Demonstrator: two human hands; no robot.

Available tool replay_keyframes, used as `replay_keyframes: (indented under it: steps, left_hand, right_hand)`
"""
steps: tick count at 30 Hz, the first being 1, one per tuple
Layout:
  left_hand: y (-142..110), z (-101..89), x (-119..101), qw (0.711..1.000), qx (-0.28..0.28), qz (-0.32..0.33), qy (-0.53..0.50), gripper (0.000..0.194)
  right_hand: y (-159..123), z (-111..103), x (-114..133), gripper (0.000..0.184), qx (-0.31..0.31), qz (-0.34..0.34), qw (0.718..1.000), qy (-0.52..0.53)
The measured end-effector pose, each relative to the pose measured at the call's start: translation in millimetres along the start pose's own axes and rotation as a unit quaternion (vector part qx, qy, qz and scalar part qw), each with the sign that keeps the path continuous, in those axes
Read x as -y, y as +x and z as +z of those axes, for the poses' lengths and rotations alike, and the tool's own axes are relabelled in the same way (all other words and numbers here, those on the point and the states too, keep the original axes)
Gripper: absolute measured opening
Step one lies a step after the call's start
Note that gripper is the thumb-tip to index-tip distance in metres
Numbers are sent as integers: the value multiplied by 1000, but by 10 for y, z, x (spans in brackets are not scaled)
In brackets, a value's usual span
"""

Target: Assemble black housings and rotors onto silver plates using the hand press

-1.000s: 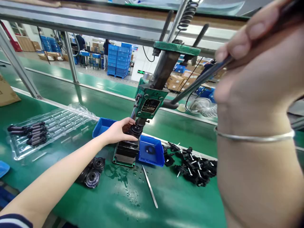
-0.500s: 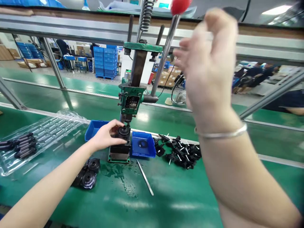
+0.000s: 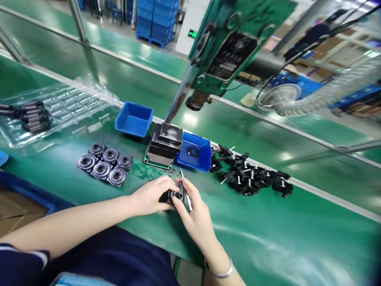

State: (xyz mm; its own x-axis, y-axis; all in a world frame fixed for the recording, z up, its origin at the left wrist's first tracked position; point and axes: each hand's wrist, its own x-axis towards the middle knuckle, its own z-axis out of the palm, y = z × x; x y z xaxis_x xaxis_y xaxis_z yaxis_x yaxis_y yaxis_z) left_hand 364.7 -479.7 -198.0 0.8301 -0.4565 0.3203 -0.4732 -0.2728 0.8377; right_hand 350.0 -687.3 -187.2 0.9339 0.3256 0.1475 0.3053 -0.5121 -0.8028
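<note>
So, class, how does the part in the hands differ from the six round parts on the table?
The held part sits between the left hand and right hand; the round parts lie in two rows on the table. Fingers partly hide the held part; the round parts are uncovered. Both are dark.

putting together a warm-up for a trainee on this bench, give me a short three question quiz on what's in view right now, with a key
1. How many round black parts lie grouped to the left of the press base, as pictured?
2. True or false: the right hand rests on the clear plastic tray.
3. Fill in: a dark round piece lies in the blue bin on the ____ side of the press base, as pictured.

Key:
1. Six.
2. False; it holds a black part together with the left hand.
3. Right.
</note>
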Motion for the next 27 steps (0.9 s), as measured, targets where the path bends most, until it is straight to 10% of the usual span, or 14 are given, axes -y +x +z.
replay_keyframes:
  steps: [17,27]
  left_hand:
    - [44,-100,53,997,0,45,-65,36]
    - [-37,-47,23,997,9,47,65,42]
  right_hand:
    - [-96,106,-93,58,34,40,992,118]
    - [-38,105,54,61,11,-6,1000,-2]
